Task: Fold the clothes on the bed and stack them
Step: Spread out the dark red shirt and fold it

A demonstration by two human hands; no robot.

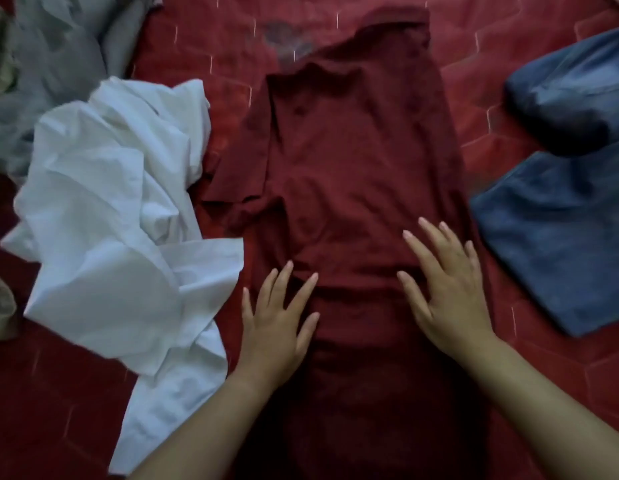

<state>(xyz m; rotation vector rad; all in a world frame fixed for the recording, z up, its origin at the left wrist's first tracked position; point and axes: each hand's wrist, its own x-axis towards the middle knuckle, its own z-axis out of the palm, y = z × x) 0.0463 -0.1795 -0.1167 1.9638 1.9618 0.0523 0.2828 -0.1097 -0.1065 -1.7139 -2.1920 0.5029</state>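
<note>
A dark red shirt (349, 161) lies lengthwise down the middle of the red bed cover (211, 46), its right side folded in and one short sleeve sticking out to the left. My left hand (277, 320) rests flat on its lower left part, fingers spread. My right hand (446, 285) presses flat on its lower right part, fingers spread too. Neither hand holds cloth. A crumpled white shirt (107, 209) lies to the left, touching the red shirt's edge.
Folded blue denim (557, 244) lies at the right, with another blue bundle (571, 102) behind it. A crumpled grey garment (59, 53) sits at the far left. Beige cloth (0, 306) shows at the left edge.
</note>
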